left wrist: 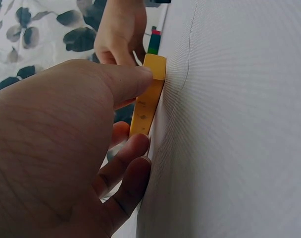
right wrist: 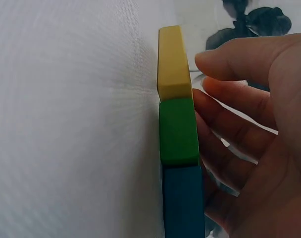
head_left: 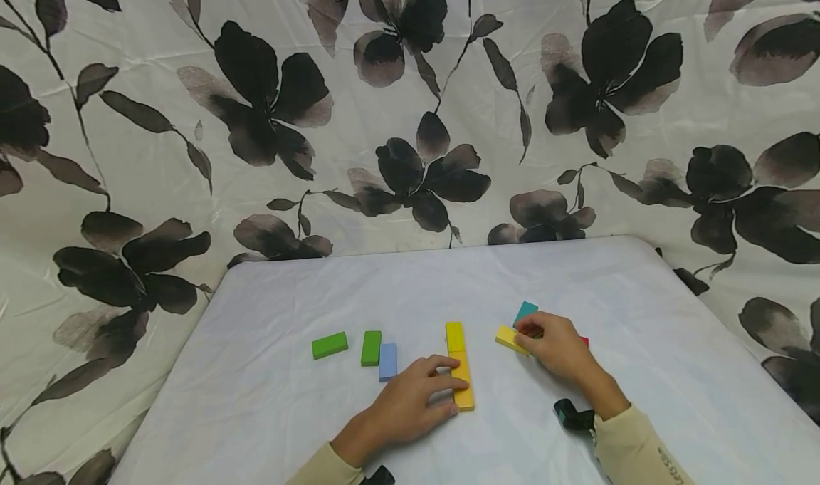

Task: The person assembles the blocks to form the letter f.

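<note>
Two yellow blocks stand end to end in a column; my left hand point(head_left: 415, 401) holds the nearer yellow block point(head_left: 464, 397), its thumb by the near end and fingers bent along the side and top. The farther yellow block point(head_left: 454, 335) lies just beyond. To the right, my right hand point(head_left: 559, 344) hovers with loosely bent fingers beside another yellow block point(head_left: 510, 340). In the right wrist view that yellow block meets a green block point(right wrist: 178, 131) and a teal block point(right wrist: 183, 201) in a row; the thumb is apart from them, with the other fingers behind.
Left of the column lie a green block point(head_left: 329, 345), a second green block point(head_left: 371, 348) and a light blue block point(head_left: 388, 362) touching it. A red block point(head_left: 584, 341) peeks out behind my right hand. A white cloth covers the table point(head_left: 269, 414); a floral sheet point(head_left: 410, 100) hangs behind.
</note>
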Motion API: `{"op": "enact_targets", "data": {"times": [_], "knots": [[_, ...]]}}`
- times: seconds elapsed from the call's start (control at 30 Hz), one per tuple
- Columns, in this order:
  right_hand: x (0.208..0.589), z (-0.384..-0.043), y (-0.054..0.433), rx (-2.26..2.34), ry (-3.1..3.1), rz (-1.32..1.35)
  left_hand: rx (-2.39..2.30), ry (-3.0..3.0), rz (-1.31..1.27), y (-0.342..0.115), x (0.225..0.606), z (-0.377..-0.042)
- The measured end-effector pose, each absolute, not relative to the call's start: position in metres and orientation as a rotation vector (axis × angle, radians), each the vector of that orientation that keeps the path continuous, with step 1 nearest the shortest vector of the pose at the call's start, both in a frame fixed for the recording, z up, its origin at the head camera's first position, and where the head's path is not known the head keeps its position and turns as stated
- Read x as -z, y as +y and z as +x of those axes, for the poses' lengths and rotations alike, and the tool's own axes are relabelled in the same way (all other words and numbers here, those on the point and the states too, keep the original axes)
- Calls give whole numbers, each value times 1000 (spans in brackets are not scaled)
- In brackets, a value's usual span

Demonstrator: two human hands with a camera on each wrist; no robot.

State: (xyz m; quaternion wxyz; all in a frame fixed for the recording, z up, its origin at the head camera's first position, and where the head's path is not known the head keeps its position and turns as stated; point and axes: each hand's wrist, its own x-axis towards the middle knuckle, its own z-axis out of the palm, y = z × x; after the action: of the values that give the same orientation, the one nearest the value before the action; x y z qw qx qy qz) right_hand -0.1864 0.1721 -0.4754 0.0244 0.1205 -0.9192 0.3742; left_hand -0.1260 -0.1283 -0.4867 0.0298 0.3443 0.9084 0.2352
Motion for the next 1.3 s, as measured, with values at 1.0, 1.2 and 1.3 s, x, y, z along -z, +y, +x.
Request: {"op": "enact_targets", "data": {"times": [1.0, 1.2, 1.3], "knots": [[471, -182, 168, -910, -2960, 514, -738, 2786, 1081, -129, 485, -127], [472, -182, 169, -904, -2941, 513, -738, 2791, 1085, -129, 486, -127], [472, -182, 169, -923, -2920, 508, -741, 2790, 1086, -129, 485, -126]]}}
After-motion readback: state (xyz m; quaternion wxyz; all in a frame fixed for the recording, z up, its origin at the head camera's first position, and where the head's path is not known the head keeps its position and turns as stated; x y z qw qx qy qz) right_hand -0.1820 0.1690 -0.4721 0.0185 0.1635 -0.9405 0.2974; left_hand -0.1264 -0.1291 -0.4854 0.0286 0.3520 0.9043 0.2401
